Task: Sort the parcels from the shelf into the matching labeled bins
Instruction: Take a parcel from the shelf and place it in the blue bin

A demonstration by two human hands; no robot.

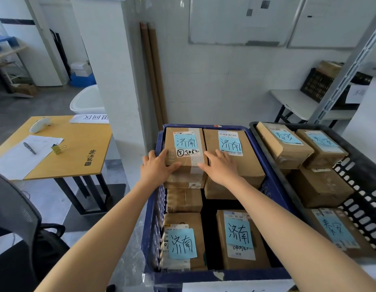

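Note:
A brown cardboard parcel (186, 152) with a blue handwritten note lies at the far left of the blue bin (265, 148), on top of other parcels. My left hand (156, 165) grips its near left corner. My right hand (219, 167) lies flat across its right edge and the neighbouring parcel (233, 163), which carries the same blue note. Two more parcels with that note, one (182, 241) on the left and one (240, 239) on the right, lie at the bin's near end.
A black bin (359, 175) to the right holds several parcels with a different blue note. A wooden table (77, 144) with papers, a pen and a clip stands left. A black chair (14, 218) is at the near left. A grey shelf upright (349, 66) rises at right.

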